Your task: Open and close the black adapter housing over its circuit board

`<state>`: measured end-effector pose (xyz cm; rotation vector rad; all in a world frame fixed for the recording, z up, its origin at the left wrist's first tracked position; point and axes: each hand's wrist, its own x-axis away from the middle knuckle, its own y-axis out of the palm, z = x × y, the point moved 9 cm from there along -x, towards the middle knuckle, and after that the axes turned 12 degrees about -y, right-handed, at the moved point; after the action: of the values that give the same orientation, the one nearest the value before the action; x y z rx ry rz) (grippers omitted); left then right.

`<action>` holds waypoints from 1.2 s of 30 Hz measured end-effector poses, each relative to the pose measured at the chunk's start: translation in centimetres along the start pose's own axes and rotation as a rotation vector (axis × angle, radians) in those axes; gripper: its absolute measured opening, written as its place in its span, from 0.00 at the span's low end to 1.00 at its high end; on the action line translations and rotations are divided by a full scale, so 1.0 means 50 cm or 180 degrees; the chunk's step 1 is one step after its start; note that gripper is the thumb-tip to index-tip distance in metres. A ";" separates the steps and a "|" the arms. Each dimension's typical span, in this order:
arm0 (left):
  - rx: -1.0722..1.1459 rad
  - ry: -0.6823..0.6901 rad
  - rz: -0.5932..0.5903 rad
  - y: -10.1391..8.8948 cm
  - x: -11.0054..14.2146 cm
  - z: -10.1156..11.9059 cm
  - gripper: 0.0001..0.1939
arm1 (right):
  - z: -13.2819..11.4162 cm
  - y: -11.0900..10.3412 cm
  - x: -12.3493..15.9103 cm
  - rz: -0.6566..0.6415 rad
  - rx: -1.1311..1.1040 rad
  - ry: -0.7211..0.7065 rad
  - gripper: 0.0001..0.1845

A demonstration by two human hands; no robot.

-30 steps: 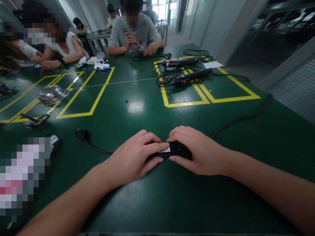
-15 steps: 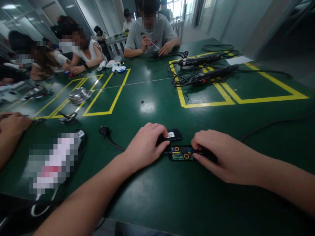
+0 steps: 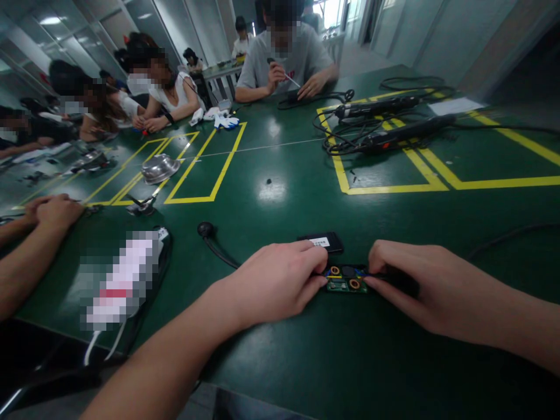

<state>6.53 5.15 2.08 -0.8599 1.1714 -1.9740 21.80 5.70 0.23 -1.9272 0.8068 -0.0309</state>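
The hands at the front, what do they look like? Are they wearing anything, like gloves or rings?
The left hand and right hand are bare, with no gloves, and no ring, watch or bracelet shows. The left forearm and right forearm show no sleeves or clear markings. Fingernail details are too small to tell.
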 end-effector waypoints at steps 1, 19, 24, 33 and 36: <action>0.0076 0.0023 0.0030 -0.004 0.000 -0.001 0.05 | -0.002 -0.004 0.000 0.0015 -0.0060 -0.0006 0.06; 0.0507 0.0094 0.1102 -0.022 -0.021 -0.032 0.07 | -0.004 -0.004 -0.012 0.0081 -0.0081 -0.0090 0.07; 0.0599 -0.0248 0.1059 0.002 -0.045 -0.071 0.13 | -0.002 0.000 -0.001 0.0253 0.0018 0.0010 0.10; 0.0782 0.0891 0.0831 -0.007 0.006 0.018 0.13 | -0.001 -0.001 0.009 0.0400 0.0019 -0.0119 0.47; 0.0563 0.0834 0.0577 0.017 0.003 0.023 0.14 | 0.001 0.005 0.004 0.0332 0.0012 -0.0127 0.40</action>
<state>7.58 4.19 1.76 -0.3990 1.1523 -2.0443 21.84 5.57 -0.05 -1.8739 0.8787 0.0691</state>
